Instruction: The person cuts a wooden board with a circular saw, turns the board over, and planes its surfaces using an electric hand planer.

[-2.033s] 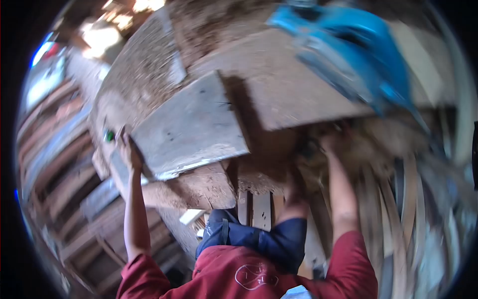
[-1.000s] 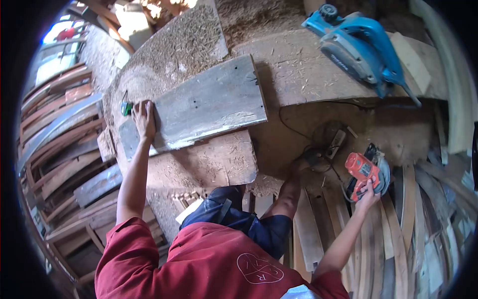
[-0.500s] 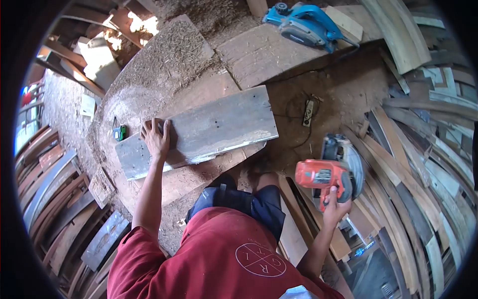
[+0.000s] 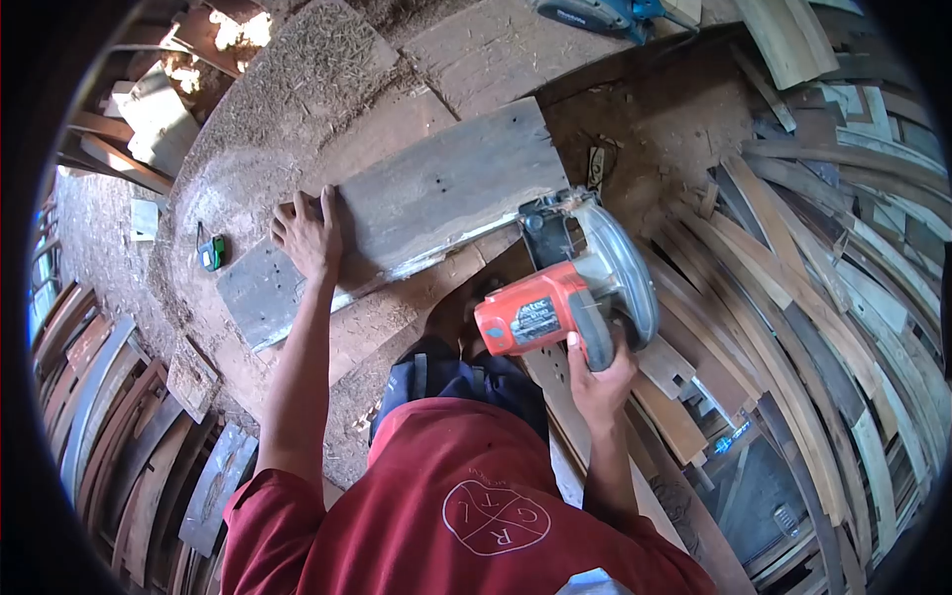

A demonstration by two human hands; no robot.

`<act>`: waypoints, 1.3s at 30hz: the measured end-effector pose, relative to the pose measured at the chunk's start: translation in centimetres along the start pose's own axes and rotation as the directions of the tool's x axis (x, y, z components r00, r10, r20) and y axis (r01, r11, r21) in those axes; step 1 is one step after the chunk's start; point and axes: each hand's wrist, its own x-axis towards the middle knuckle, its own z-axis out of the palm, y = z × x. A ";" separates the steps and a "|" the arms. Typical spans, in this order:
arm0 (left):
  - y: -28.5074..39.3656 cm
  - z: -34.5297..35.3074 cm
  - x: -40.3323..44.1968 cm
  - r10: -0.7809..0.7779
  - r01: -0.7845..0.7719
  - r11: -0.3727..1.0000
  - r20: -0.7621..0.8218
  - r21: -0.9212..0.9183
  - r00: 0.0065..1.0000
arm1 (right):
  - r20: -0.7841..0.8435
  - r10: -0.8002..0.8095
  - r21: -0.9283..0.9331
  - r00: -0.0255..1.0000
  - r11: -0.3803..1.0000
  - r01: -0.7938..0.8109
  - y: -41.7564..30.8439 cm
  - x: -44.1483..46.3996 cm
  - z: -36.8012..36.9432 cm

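Note:
My left hand lies on the left part of a long grey, weathered plank, fingers apart and pressing on its top face. My right hand is wrapped around the rear handle of an orange circular saw. The front of the saw's base is at the plank's right end, close to the near corner. Whether base and wood touch I cannot tell. A curved guard hides most of the blade. Left of the plank sits a small green and black tape measure.
A blue electric planer rests at the top edge of view. Beyond the plank's right end a power strip lies on the ground. Stacked boards line the right side, and more offcuts the left. Wood shavings cover the worktop.
The circular saw has moved left and up in the view, from beside the boards to the plank's right end. My left hand has stayed on the plank. The view has shifted slightly.

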 end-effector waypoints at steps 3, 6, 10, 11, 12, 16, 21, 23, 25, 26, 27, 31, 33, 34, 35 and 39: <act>0.3 -0.2 0.3 -0.012 0.013 1.000 0.042 -0.018 0.999 | -0.022 -0.045 0.012 0.999 0.999 0.046 -1.2 0.1 2.2; 0.5 -0.4 0.2 0.008 -0.008 1.000 -0.004 -0.012 1.000 | 0.027 -0.053 0.026 0.998 0.998 0.052 -1.2 0.0 3.2; 0.7 -0.7 0.3 0.004 -0.004 1.000 0.018 -0.024 1.000 | 0.048 0.001 0.070 0.999 0.998 -0.004 -1.1 -0.5 5.2; 0.6 -0.7 0.3 0.009 -0.009 1.000 0.011 -0.028 1.000 | 0.045 0.012 0.026 0.999 1.000 -0.013 -1.2 -0.4 5.3; 0.6 -0.6 0.3 0.015 -0.015 0.999 0.005 -0.032 1.000 | 0.041 0.025 -0.018 0.999 1.000 -0.024 -1.3 -0.4 5.3; 0.4 -0.4 0.4 0.015 -0.015 0.999 0.006 -0.050 1.000 | 0.032 0.002 -0.022 0.999 1.000 -0.002 -1.6 0.1 5.2; 0.2 -0.2 0.4 0.036 -0.037 0.999 -0.042 -0.031 0.998 | 0.038 0.012 0.024 0.999 1.000 -0.013 -1.6 0.1 5.0; 0.4 -0.2 0.4 0.035 -0.036 0.999 -0.031 -0.037 0.999 | 0.056 0.022 -0.015 0.998 1.000 -0.021 -2.0 0.4 4.5; 0.3 -0.5 0.3 0.029 -0.029 0.999 -0.016 -0.036 0.999 | 0.083 0.032 -0.053 0.996 0.998 -0.027 -2.0 0.4 4.5; 0.2 -0.5 0.2 0.037 -0.038 0.998 -0.019 -0.047 0.999 | 0.080 0.024 -0.098 0.997 0.995 -0.016 -1.9 0.4 4.6; 0.3 -0.4 0.3 0.047 -0.048 0.997 -0.026 -0.060 0.999 | 0.074 0.013 -0.141 0.997 0.990 -0.003 -1.8 0.4 4.7; 0.3 -0.3 0.5 0.068 -0.070 0.997 -0.041 -0.045 0.997 | 0.071 0.031 -0.122 0.997 0.992 -0.022 -1.9 0.9 5.4; 0.5 -0.4 0.4 0.074 -0.076 0.996 -0.059 -0.048 0.996 | 0.006 -0.010 -0.181 1.000 0.983 0.011 -1.5 0.9 5.8; 0.5 -0.5 0.4 0.071 -0.074 0.996 -0.057 -0.050 0.996 | 0.007 -0.011 -0.184 1.000 0.983 0.012 -1.3 0.9 5.9; 0.5 -0.7 0.4 0.071 -0.073 0.995 -0.035 -0.064 0.997 | 0.010 0.003 -0.172 1.000 0.985 -0.001 -1.2 0.9 6.0; 0.4 -0.7 0.4 0.102 -0.104 0.993 -0.038 -0.058 0.994 | 0.074 0.014 -0.059 0.997 0.998 -0.009 -2.1 2.0 5.7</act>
